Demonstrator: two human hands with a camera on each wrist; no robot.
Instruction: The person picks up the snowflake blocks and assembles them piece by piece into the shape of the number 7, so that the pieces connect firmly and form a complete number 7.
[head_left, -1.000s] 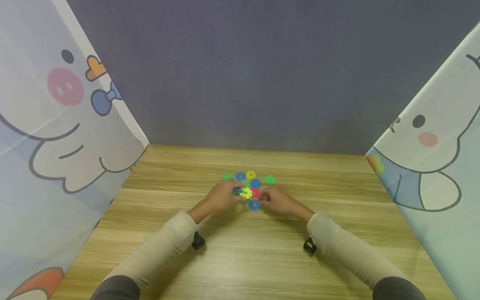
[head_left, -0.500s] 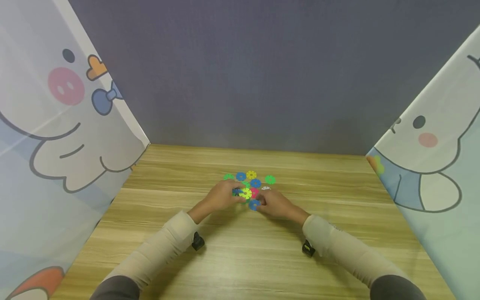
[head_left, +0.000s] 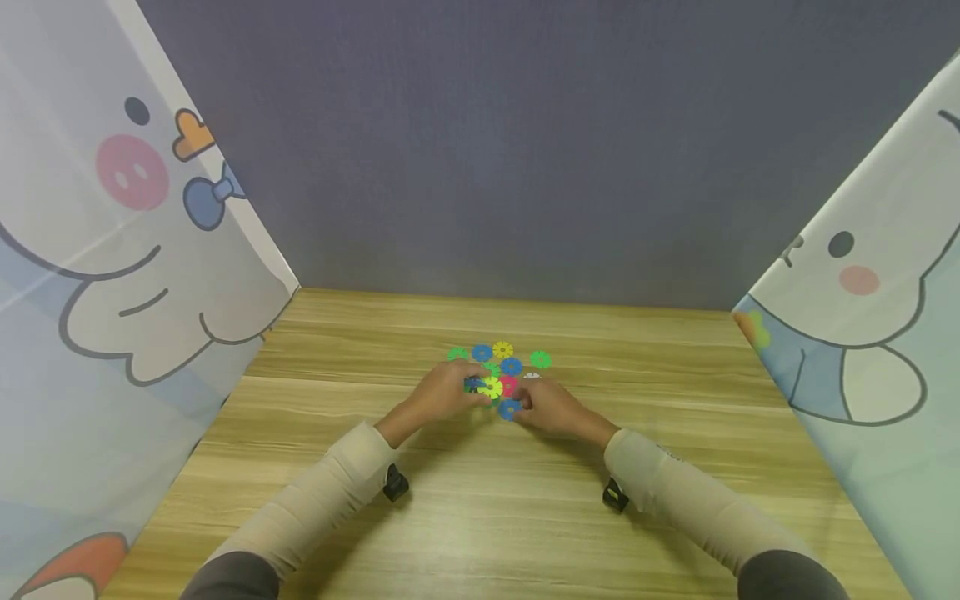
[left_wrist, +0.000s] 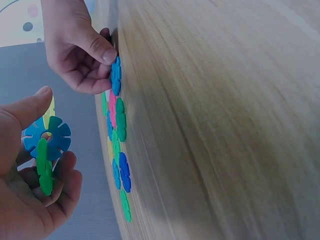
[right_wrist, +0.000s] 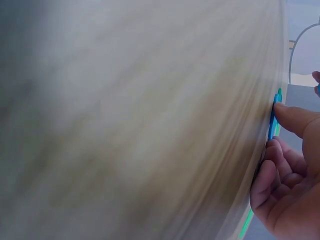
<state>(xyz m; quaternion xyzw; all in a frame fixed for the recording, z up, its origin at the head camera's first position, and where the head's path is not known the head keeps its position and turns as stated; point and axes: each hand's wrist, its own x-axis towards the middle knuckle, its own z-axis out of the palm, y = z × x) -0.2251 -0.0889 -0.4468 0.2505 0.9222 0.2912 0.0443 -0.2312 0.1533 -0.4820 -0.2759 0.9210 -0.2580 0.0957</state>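
My left hand (head_left: 448, 390) holds a small build of slotted snowflake discs above the table. In the left wrist view its blue disc (left_wrist: 61, 136) faces the camera, with a green disc (left_wrist: 45, 172) and a yellow disc (left_wrist: 49, 114) slotted into it edge-on. My right hand (head_left: 557, 407) is down at the table, thumb and fingers pinching the edge of a loose blue disc (head_left: 507, 410). That disc lies at the near end of a loose group. A pink disc (head_left: 508, 385) and a white disc (head_left: 532, 377) lie just beyond the right fingers.
Further back on the wooden table (head_left: 495, 517) lie a yellow disc (head_left: 502, 349), a green disc (head_left: 540, 360) and several blue and green ones. A dark grey panel (head_left: 480, 150) stands behind, with cartoon-printed panels (head_left: 142, 317) at both sides.
My right hand has shifted slightly left and nearer, from beside the white disc onto the blue disc, uncovering the white one. My left hand stays in place with its build.
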